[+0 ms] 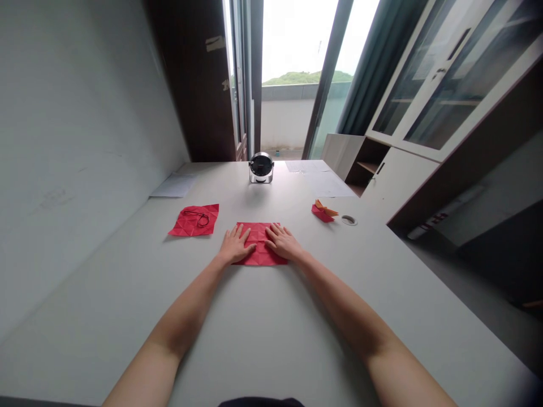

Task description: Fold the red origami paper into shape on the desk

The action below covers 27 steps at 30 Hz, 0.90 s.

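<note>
Centre of frame: left hand point(234, 246) and right hand point(283, 242) lay flat, fingers spread, pressing the creased red paper point(259, 250) on the table point(271, 328).

- The flat sheet of creased paper point(259, 246) under the hands is bright red, its surface crossed by a grid of fold lines making small triangles.
- A second square creased paper sheet point(194, 220) is the same red, with a similar triangular crease pattern (a thin black loop point(198, 217) lies on it).
- The small folded paper pieces point(324, 211) are red and orange.
- The wide smooth tabletop point(263, 328) is plain pale grey.
- The small round desk fan point(261, 167) is silver with a black face.
- The loose paper sheets point(175, 185) at the far end are white.
</note>
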{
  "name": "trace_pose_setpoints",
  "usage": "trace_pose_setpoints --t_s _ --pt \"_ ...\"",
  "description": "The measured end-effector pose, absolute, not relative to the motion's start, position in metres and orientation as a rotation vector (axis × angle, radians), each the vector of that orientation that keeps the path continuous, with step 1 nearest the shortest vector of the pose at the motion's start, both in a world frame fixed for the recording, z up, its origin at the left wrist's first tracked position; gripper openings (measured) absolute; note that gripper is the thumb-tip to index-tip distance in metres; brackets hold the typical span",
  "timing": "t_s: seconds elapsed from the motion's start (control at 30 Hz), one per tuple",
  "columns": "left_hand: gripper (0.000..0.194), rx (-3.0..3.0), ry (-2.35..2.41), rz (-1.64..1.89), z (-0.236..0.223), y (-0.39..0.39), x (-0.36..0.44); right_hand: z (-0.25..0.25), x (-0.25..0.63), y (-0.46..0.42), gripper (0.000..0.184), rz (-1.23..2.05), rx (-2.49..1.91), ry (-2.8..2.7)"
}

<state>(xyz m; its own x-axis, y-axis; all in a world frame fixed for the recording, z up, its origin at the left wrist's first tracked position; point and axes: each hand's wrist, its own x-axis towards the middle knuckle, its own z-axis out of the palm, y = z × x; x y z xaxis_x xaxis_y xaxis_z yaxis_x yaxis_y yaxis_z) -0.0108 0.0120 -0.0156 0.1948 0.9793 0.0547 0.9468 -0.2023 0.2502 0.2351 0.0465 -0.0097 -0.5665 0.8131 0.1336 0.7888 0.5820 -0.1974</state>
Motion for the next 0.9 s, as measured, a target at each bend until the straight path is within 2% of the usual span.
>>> trace_pose_setpoints --t_s 0.33,0.5,0.6,0.73,0.9 --pt "0.059 2.169 2.009 0.383 -0.015 0.016 -0.022 -0.005 0.241 0.043 0.058 0.120 -1.280 -2.603" --pt "0.050 2.402 1.829 0.516 -0.007 0.009 -0.017 0.000 0.238 0.037 0.056 0.158 -1.175 -2.664" --pt "0.058 2.474 1.650 0.417 -0.004 0.009 -0.014 -0.001 0.238 0.038 0.059 0.174 -1.217 -2.654" --pt "0.078 2.413 1.687 0.357 -0.002 0.012 -0.014 0.000 0.241 0.042 0.064 0.221 -1.245 -2.644" --pt "0.074 2.401 1.667 0.446 0.003 0.010 -0.017 0.003 0.249 0.045 0.076 0.282 -1.177 -2.653"
